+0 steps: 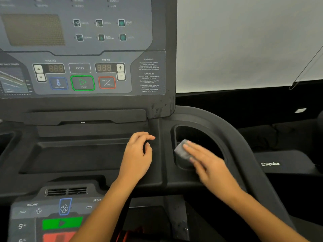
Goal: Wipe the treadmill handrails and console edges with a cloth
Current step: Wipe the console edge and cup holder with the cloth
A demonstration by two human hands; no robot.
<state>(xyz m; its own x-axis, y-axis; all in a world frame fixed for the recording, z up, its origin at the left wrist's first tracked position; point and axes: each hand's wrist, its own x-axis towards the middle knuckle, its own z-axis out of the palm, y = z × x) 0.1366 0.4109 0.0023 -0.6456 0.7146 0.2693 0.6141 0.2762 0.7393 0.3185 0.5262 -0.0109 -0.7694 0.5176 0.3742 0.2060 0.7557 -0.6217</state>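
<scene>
Wiping is proceeding at the console's right side: the right hand [208, 165] is pressing a small grey cloth [182, 151] flat against the inner left rim of the cup holder [201, 137], with fingers extended and close together, so the cloth is being pinned under the fingertips rather than gripped in a fist. The cloth is showing just beyond and to the left of those fingertips, partly over the recess edge. The left hand [138, 154] is sitting just beside the right hand, on the ridge next to the shallow tray [75, 154], with fingers loosely curled and holding nothing; whether it is bearing weight or merely hovering cannot be told. By judgement, the step in hand is the console edge around the recess, and the curved handrail [244, 145] beyond the right hand appears not yet addressed at this moment. The next move is likely calling for the cloth to be carried around the recess rim and outward onto the handrail, keeping pressure even so the cloth does not slip into the recess. The right hand is motion-blurred, so exact finger contact is unclear; most of the cloth is lying hidden beneath the palm; the recess floor is too dark to read; the control panel [82, 75] is cut off at the left edge.
</scene>
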